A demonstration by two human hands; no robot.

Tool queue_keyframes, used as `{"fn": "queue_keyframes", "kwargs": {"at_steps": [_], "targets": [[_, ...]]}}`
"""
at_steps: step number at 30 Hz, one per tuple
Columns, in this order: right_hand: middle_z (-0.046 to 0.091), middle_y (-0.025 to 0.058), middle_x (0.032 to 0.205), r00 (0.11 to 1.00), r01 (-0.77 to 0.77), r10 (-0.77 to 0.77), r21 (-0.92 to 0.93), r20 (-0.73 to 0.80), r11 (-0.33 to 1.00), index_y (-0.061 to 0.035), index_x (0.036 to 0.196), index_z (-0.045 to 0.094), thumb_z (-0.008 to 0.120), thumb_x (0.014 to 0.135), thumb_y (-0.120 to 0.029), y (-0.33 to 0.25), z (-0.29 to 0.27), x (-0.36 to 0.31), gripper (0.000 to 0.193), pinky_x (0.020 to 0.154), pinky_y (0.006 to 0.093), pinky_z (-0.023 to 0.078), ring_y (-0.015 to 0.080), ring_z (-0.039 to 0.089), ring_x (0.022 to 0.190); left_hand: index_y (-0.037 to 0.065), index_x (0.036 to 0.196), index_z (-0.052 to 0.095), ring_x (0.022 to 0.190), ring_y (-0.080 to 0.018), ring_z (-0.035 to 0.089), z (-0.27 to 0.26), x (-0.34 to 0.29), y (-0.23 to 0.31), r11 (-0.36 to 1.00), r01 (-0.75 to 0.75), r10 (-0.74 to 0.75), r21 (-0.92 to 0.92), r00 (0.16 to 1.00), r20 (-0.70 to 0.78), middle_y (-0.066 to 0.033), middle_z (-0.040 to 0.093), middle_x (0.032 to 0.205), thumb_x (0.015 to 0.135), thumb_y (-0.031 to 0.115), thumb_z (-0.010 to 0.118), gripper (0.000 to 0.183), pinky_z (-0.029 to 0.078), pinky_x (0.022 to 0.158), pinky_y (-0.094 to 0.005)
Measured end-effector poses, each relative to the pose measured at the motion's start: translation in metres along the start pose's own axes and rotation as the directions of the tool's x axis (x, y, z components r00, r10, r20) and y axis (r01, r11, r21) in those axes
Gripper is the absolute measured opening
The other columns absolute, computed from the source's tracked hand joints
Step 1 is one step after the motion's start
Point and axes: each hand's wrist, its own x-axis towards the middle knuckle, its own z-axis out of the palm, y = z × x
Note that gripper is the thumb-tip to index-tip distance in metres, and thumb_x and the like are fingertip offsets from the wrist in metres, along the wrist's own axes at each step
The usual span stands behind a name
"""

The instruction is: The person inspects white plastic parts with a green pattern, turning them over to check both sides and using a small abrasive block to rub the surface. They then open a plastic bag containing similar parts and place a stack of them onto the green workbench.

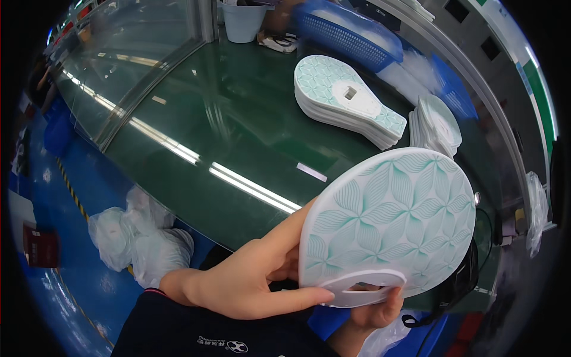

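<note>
A rounded white plastic panel [386, 220] with a teal leaf pattern is held up close above the near edge of the table. My left hand [250, 285] grips its left edge, thumb on the front near the raised oval around a slot, fingers behind. At the panel's lower edge, my right hand [376, 312] holds it beside that slot; part of this hand is hidden behind the panel. Farther off lies a stack of similar patterned panels [324, 80], wide at one end and narrow at the other. Another stack of white panels [437, 122] leans to its right.
The green tabletop [226, 131] carries a small pale strip [311, 172]. Along its back stand a light blue bucket [242, 22] and a blue basket [345, 37]. Plastic-wrapped pieces [143, 241] sit lower left, beyond the table edge. A black strap [461, 285] hangs at right.
</note>
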Motion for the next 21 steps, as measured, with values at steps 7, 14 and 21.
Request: {"fn": "queue_keyframes", "kwargs": {"at_steps": [7, 14, 21], "targets": [[0.049, 0.0237, 0.116, 0.999, 0.046, -0.047, 0.046, 0.025, 0.998, 0.0064, 0.123, 0.037, 0.056, 0.078, -0.007, -0.001, -0.01, -0.005, 0.051, 0.087, 0.0555, 0.04, 0.0377, 0.053, 0.102, -0.002, 0.136, 0.013, 0.106, -0.0191, 0.051, -0.003, -0.005, -0.006, 0.972, -0.147, 0.153, 0.185, 0.988, -0.021, -0.0173, 0.042, 0.125, 0.081, -0.005, 0.054, 0.069, 0.044, 0.087, -0.0288], [0.054, 0.0259, 0.105, 0.999, 0.037, -0.036, -0.109, 0.008, 0.993, 0.0088, 0.119, 0.039, 0.05, 0.084, -0.011, 0.005, -0.003, -0.004, 0.041, 0.078, 0.0539, 0.048, 0.0387, 0.055, 0.097, -0.007, 0.114, 0.045, 0.091, -0.0136, 0.058, -0.002, -0.007, -0.004, 0.983, -0.14, 0.169, 0.116, 0.939, -0.299, -0.0129, 0.061, 0.098, 0.081, -0.002, 0.057, 0.036, 0.046, 0.078, -0.0244], [0.046, 0.026, 0.118, 0.997, -0.082, 0.079, -0.169, -0.026, 0.982, 0.0064, 0.126, 0.031, 0.054, 0.079, -0.005, 0.006, 0.003, -0.001, 0.054, 0.081, 0.0549, 0.045, 0.0401, 0.051, 0.102, -0.008, 0.092, 0.058, 0.061, -0.003, 0.044, -0.015, -0.009, -0.014, 0.927, -0.133, 0.293, 0.351, 0.842, -0.453, -0.0024, 0.057, 0.07, 0.084, 0.025, 0.057, 0.034, 0.032, 0.053, -0.0163]]}}
